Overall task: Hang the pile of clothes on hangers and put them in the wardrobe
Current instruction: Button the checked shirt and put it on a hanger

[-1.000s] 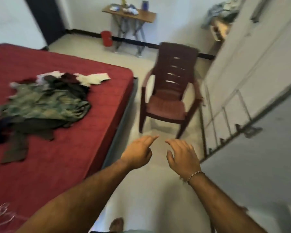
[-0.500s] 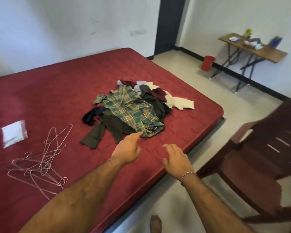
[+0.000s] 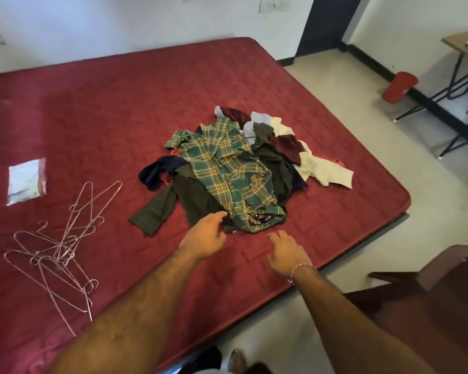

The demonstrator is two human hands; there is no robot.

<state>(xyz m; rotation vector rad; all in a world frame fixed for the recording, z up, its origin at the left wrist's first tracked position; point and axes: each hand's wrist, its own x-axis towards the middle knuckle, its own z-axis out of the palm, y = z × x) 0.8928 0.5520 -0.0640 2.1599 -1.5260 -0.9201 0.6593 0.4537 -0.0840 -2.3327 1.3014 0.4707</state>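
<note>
My left hand (image 3: pixel 204 236) and right hand (image 3: pixel 285 252) reach with loose, empty fingers. The green checked cotton shirt (image 3: pixel 233 171) tops the pile near the red mattress's (image 3: pixel 92 117) right edge (hangers wait left). I should grab its collar.

Red mattress (image 3: pixel 119 109) bearing clothes pile (image 3: pixel 235 168), wire hangers (image 3: pixel 62 247), plastic packet (image 3: pixel 26 180)
</note>
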